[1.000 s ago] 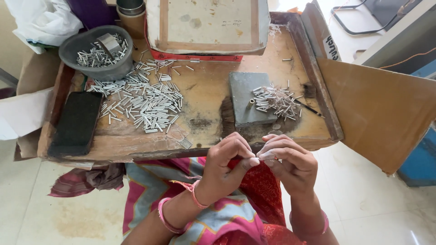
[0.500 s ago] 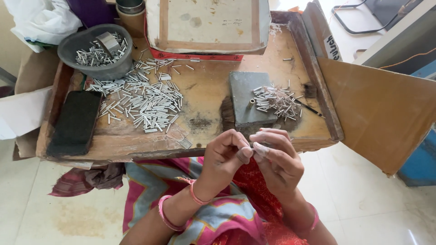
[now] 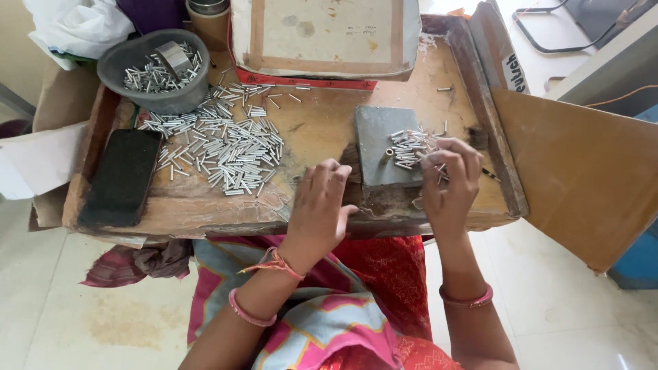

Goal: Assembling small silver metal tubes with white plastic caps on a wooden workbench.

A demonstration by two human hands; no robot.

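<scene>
Our right hand (image 3: 449, 175) pinches into the small tubes (image 3: 411, 145) on the grey block (image 3: 385, 147), grip contents unclear, while our left hand (image 3: 321, 202) rests open, empty, steadying the surface (image 3: 322, 127)

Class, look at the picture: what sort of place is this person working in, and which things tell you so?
Probably a small home workshop for hand assembly: a worn wooden work tray over the lap, heaps of small silver metal tubes, and a grey bowl holding more.

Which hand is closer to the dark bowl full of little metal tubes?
Left. The left hand rests mid-board, below and right of the bowl; the right hand is farther right, on the grey block.
</scene>
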